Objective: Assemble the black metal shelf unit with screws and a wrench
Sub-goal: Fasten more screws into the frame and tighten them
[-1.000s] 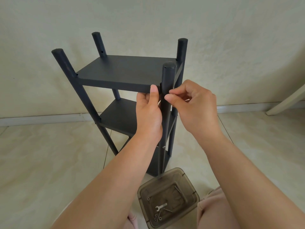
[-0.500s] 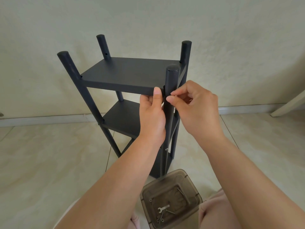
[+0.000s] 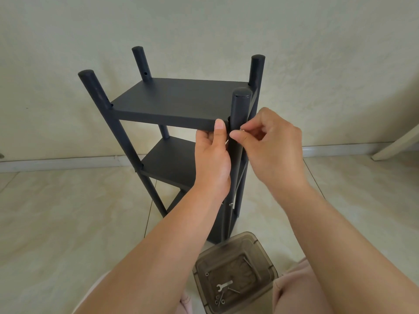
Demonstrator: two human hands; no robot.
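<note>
Now the left hand (image 3: 213, 159) holds the top shelf (image 3: 176, 103) edge, the right hand's (image 3: 269, 146) grip pinching, seemingly, a screw at the post (image 3: 239, 114).

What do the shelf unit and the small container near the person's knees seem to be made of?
Shelf unit: likely metal with matte black paint; thin flat panels, round tubular posts, no shine. Container: probably plastic, smoky brown and translucent, since the wrench inside shows through it.
</note>
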